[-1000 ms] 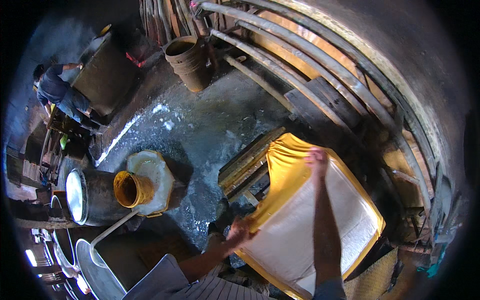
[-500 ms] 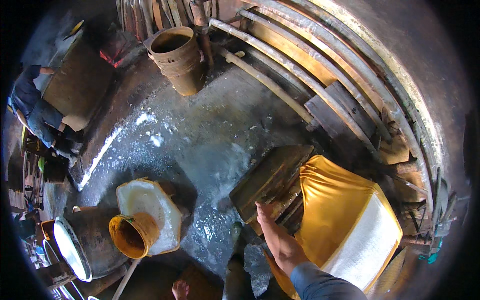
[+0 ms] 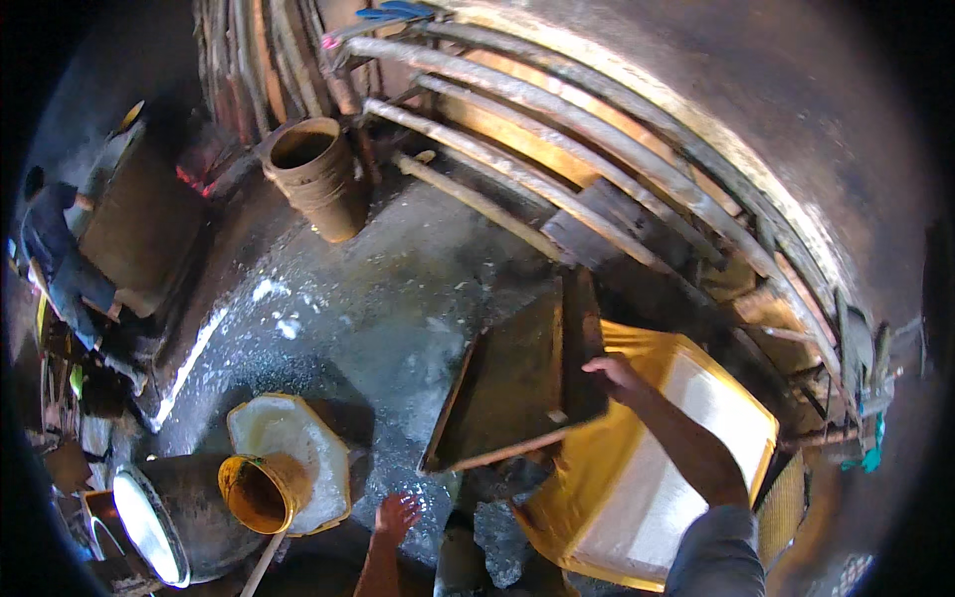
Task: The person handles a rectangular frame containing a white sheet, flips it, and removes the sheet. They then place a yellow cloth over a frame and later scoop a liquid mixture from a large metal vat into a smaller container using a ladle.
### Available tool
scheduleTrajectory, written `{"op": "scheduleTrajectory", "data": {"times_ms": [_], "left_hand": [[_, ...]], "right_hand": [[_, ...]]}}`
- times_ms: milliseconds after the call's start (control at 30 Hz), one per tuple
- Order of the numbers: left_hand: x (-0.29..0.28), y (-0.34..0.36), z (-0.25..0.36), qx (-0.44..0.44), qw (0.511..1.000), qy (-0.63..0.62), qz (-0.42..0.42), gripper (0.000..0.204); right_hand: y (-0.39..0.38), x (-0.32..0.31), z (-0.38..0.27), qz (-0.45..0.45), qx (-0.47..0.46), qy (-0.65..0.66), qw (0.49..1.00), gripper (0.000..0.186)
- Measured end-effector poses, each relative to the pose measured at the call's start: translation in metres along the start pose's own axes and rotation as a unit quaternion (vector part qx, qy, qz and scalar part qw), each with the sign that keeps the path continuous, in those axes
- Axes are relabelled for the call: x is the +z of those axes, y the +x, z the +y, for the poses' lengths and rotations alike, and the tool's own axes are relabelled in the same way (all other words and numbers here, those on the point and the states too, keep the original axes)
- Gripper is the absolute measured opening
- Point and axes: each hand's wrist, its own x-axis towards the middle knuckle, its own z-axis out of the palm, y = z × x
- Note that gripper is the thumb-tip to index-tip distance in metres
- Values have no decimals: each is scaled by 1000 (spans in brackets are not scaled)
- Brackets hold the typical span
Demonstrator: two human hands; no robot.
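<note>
Splashed floor (image 3: 398, 279) lies beyond the tray (image 3: 509, 378), just left of the right hand (image 3: 615, 380), whose grip cannot be told. Left hand (image 3: 397, 514) is empty, fingers spread; one-sided support could tip the tray.

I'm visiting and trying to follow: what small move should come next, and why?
Perhaps bring the left hand to the near edge of the dark wooden panel: that hand looks empty and apart from it, while the right hand is at the panel's right side.
</note>
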Motion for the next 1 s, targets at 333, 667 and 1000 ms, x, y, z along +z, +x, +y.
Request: {"op": "scheduleTrajectory", "data": {"times_ms": [333,667,1000], "left_hand": [[185,-111,-151,394,842,367,8,38],[286,-164,-273,395,633,663,67,49],[354,-131,-263,365,551,733,161,55]], "right_hand": [[-428,-248,260,427,-139,-138,883,62],[-509,-339,434,446,-230,20,865,34],[-447,-389,393,487,-227,-117,836,27]]}}
